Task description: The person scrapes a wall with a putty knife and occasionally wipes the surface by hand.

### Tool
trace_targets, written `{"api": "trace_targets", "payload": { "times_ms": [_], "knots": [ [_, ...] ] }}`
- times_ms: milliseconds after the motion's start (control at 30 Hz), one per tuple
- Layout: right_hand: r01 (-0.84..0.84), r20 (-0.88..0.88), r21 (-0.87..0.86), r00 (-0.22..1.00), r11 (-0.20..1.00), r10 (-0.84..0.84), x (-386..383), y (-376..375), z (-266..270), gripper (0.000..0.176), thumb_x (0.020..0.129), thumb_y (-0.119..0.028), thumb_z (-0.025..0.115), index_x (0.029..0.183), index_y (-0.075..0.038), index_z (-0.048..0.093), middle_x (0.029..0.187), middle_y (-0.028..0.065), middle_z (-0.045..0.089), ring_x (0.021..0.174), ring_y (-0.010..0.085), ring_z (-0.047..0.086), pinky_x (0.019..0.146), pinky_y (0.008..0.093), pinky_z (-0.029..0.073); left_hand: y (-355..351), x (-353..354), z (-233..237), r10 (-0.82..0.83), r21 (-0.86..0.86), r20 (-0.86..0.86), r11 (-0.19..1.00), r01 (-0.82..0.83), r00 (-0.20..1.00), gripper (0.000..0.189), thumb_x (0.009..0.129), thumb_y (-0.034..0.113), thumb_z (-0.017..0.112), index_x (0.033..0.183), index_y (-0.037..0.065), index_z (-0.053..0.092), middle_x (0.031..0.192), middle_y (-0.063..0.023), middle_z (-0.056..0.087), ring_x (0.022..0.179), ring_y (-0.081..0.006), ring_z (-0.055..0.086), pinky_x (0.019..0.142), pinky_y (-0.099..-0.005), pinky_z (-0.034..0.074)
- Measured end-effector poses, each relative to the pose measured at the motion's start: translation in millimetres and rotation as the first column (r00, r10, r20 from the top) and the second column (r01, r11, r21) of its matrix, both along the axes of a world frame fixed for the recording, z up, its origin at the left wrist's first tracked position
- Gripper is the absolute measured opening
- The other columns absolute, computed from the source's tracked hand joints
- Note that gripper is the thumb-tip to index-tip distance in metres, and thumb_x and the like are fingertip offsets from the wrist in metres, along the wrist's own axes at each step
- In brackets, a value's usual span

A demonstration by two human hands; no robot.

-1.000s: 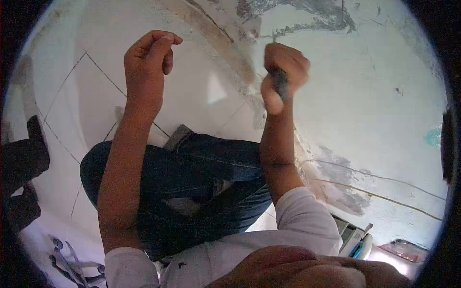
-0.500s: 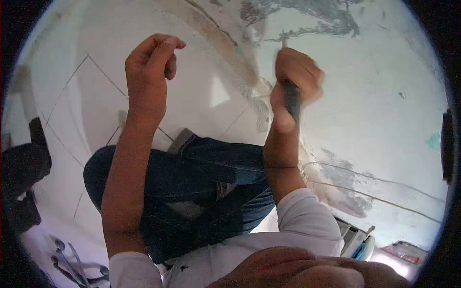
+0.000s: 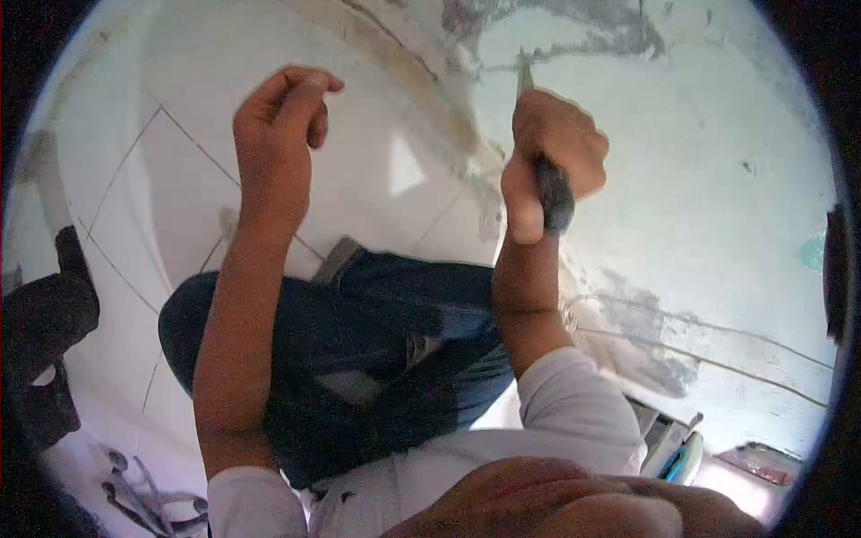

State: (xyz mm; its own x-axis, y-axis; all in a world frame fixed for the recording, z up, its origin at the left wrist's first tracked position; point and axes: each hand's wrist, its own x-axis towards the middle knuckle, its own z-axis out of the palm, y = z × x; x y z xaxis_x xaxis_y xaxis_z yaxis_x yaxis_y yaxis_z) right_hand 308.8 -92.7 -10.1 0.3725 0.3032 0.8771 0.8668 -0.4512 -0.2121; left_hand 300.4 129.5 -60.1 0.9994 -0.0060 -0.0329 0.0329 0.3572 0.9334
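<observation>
My right hand (image 3: 558, 152) is closed around the dark handle of a tool (image 3: 554, 208). A thin, pointed metal blade sticks out above the fist, its tip by a grey, worn patch (image 3: 610, 47) on the pale wall. Over the tiled floor (image 3: 359, 193) hangs my left hand (image 3: 289, 112), its fingers curled loosely; whether anything small is between them cannot be made out. It touches neither the wall nor the tool.
Two thin cables (image 3: 708, 359) run along the wall at the right. A grey box-like object (image 3: 662, 439) stands low at the right. Dark objects (image 3: 49, 314) lie at the far left, with metal pieces (image 3: 148, 502) below them. My bent legs (image 3: 377, 314) are beneath my arms.
My right hand has turned slightly with the tool, so more of the blade and the handle's end shows. My left hand has barely moved.
</observation>
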Motion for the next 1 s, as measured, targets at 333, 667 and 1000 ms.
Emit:
{"api": "trace_targets", "payload": {
  "times_ms": [333,667,1000],
  "knots": [
    [0.237,-0.087,-0.272,0.959,0.933,-0.269,13,-31,-20,0.058,0.085,-0.046,0.061,0.05,-0.006,0.038,0.045,0.0023,0.033,0.039,0.0156,0.035,0.039,0.0283,0.026,-6,5,4,0.007,-0.024,0.038,1.0,-0.007,0.999,0.018,0.092,0.018,0.056,0.086,0.005,0.067,0.059,0.0038,0.045,0.055,-0.0044,0.037,0.05,-0.0218,0.028],
    [0.137,-0.031,-0.185,0.989,0.973,-0.145,12,-7,-8,0.033,0.073,-0.025,0.064,0.055,-0.01,0.041,0.048,0.0055,0.034,0.039,0.0227,0.037,0.039,0.0308,0.03,-9,5,2,0.025,-0.008,0.031,1.0,-0.025,0.999,0.018,0.091,0.018,0.056,0.085,0.004,0.066,0.058,0.0034,0.045,0.053,-0.006,0.036,0.05,-0.0238,0.029],
    [0.152,-0.092,-0.19,0.981,0.97,-0.171,16,-29,-36,0.035,0.076,-0.017,0.066,0.054,-0.007,0.041,0.048,0.0053,0.036,0.039,0.0176,0.037,0.039,0.0311,0.03,-8,4,-2,0.0,-0.05,0.04,0.999,0.002,0.999,0.019,0.092,0.018,0.055,0.086,0.003,0.066,0.058,0.0039,0.044,0.054,-0.0049,0.036,0.05,-0.0219,0.029]
  ]
}}
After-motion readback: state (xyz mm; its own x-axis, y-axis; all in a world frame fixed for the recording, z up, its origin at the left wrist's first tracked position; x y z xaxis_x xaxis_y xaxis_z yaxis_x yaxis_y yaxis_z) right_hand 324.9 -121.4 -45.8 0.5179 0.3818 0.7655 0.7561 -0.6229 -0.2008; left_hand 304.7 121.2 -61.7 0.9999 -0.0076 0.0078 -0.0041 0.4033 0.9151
